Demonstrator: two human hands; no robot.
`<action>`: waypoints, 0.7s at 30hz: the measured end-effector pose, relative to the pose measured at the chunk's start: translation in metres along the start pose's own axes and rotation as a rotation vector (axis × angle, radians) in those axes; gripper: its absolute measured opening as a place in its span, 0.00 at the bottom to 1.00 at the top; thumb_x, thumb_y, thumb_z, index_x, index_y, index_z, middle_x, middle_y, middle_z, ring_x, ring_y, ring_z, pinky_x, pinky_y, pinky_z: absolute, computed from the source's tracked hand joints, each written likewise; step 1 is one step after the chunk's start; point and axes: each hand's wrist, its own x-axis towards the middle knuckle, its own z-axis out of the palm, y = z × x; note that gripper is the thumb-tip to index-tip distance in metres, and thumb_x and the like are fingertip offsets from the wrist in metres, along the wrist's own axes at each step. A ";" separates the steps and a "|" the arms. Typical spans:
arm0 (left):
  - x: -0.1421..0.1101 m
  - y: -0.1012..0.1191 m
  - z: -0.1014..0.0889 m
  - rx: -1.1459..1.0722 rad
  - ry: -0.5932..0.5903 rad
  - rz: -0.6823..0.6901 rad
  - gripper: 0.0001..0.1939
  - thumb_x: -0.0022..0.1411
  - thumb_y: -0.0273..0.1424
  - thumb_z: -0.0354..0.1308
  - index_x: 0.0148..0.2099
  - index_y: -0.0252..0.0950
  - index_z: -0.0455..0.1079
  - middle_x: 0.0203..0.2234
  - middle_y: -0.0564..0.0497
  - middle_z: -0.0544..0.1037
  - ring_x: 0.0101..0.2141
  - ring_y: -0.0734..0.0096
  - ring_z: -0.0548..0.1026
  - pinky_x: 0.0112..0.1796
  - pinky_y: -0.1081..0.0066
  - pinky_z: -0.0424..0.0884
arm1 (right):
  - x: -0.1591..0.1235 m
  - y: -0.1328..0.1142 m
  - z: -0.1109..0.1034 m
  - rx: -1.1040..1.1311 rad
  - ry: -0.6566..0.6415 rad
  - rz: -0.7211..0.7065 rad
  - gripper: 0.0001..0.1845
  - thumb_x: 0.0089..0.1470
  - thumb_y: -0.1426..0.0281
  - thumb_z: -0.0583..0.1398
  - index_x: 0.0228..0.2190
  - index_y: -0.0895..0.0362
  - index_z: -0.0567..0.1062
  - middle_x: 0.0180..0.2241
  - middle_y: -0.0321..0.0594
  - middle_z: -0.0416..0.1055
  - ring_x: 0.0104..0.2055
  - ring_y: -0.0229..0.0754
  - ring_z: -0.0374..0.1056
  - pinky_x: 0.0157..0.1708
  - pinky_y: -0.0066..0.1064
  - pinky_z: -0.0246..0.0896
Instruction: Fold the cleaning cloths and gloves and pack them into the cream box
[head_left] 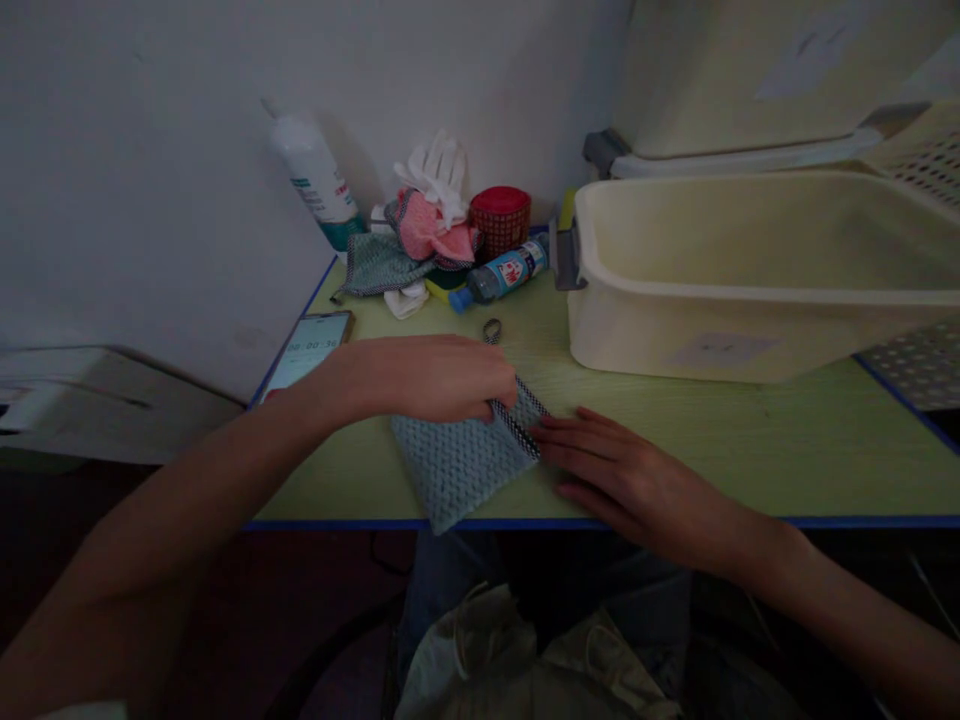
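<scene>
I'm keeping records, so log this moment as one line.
left hand: gripping edge of grey-blue cloth | right hand: open, touching cloth | cloth: one corner overhanging front of table | cream bin: beyond right hand

We have the cloth [465,465] on the table [750,460] before us, the phone [311,343] behind it to the left, the tub [645,335] behind it to the right.

Dim light leaves soft shadows on the wall [465,70] and darkness under the table [787,450].
</scene>
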 end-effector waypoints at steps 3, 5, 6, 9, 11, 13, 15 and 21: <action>0.017 -0.002 0.002 -0.015 -0.033 -0.001 0.06 0.59 0.26 0.56 0.39 0.33 0.73 0.33 0.50 0.78 0.34 0.69 0.74 0.36 0.73 0.65 | -0.002 0.002 0.003 0.027 0.039 0.017 0.14 0.60 0.73 0.52 0.45 0.60 0.73 0.48 0.47 0.71 0.53 0.44 0.65 0.56 0.46 0.57; 0.022 -0.006 0.002 -0.045 -0.013 0.000 0.07 0.60 0.25 0.55 0.41 0.32 0.73 0.34 0.49 0.79 0.36 0.70 0.74 0.38 0.74 0.65 | -0.003 0.002 0.004 0.025 0.074 0.020 0.13 0.59 0.74 0.52 0.42 0.60 0.74 0.45 0.47 0.73 0.50 0.43 0.67 0.56 0.45 0.58; 0.024 -0.008 0.002 -0.061 -0.014 -0.001 0.07 0.61 0.25 0.55 0.41 0.32 0.73 0.35 0.49 0.79 0.36 0.70 0.75 0.38 0.74 0.65 | -0.003 0.002 0.004 0.020 0.099 0.021 0.13 0.58 0.75 0.52 0.40 0.61 0.75 0.44 0.48 0.73 0.49 0.43 0.68 0.55 0.44 0.60; 0.028 -0.016 0.003 -0.081 -0.046 -0.009 0.08 0.61 0.26 0.55 0.41 0.34 0.73 0.36 0.50 0.79 0.37 0.71 0.75 0.39 0.75 0.65 | -0.004 0.003 0.004 0.000 0.174 0.031 0.13 0.57 0.77 0.52 0.35 0.61 0.76 0.40 0.48 0.74 0.44 0.43 0.71 0.49 0.40 0.67; 0.030 -0.020 0.005 -0.077 -0.017 -0.018 0.08 0.61 0.27 0.55 0.42 0.35 0.73 0.36 0.51 0.79 0.37 0.71 0.75 0.39 0.75 0.65 | -0.006 0.003 0.004 -0.008 0.196 0.032 0.12 0.56 0.77 0.52 0.34 0.61 0.77 0.39 0.48 0.75 0.42 0.44 0.71 0.47 0.40 0.68; 0.032 -0.021 0.005 -0.085 -0.007 -0.013 0.08 0.61 0.28 0.55 0.42 0.35 0.73 0.35 0.52 0.79 0.37 0.72 0.75 0.38 0.76 0.65 | -0.008 0.003 0.004 -0.023 0.214 0.029 0.12 0.56 0.77 0.53 0.34 0.61 0.77 0.39 0.47 0.76 0.42 0.44 0.72 0.47 0.41 0.68; 0.034 -0.019 0.004 -0.082 -0.017 -0.013 0.08 0.61 0.28 0.56 0.42 0.35 0.73 0.35 0.52 0.79 0.36 0.72 0.75 0.37 0.76 0.65 | -0.009 0.003 0.005 -0.048 0.226 0.023 0.12 0.56 0.77 0.53 0.34 0.62 0.77 0.39 0.47 0.76 0.41 0.44 0.72 0.47 0.41 0.68; 0.039 -0.009 -0.001 -0.010 -0.022 -0.047 0.08 0.61 0.28 0.56 0.42 0.35 0.74 0.33 0.51 0.80 0.34 0.70 0.75 0.36 0.74 0.64 | -0.009 0.001 0.007 -0.123 0.249 -0.010 0.13 0.55 0.77 0.52 0.32 0.62 0.77 0.38 0.47 0.76 0.41 0.43 0.72 0.45 0.39 0.69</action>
